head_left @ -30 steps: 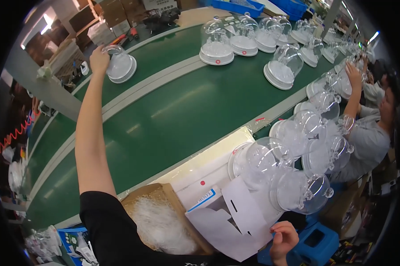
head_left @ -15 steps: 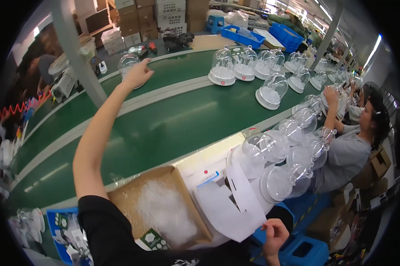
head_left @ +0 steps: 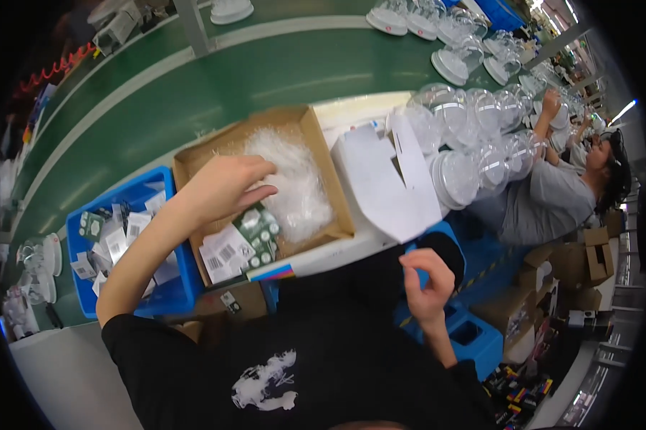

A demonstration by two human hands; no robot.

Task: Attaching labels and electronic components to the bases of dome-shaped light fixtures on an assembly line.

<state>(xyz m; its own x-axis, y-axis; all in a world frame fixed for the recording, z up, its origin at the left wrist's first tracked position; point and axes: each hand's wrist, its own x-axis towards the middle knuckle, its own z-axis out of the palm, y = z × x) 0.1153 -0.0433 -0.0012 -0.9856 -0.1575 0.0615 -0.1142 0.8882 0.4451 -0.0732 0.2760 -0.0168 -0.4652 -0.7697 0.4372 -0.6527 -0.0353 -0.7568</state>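
My left hand [head_left: 230,185] hovers over a shallow cardboard tray [head_left: 329,175], thumb and fingers apart, with nothing visible between them. Loose white shreds [head_left: 298,197] fill much of that tray. Below the hand, in the tray's near corner, lie green-and-white printed cards [head_left: 257,233]. My right hand [head_left: 429,287] is raised in front of my body, near a white cut-out carton [head_left: 380,183]. Its fingers curl toward the thumb; whether they hold something small is hidden.
A blue bin [head_left: 185,269] of tags and cards stands left of the tray. Clear domes on white bases [head_left: 455,179] crowd the table at right. Beyond runs a green conveyor belt [head_left: 280,75] carrying more domes. A co-worker [head_left: 552,204] sits at right, beside a blue stool [head_left: 480,347].
My left hand has come back from a dome on the far side of the belt to above the tray. My right hand stays curled by my body. The view has tilted downward.
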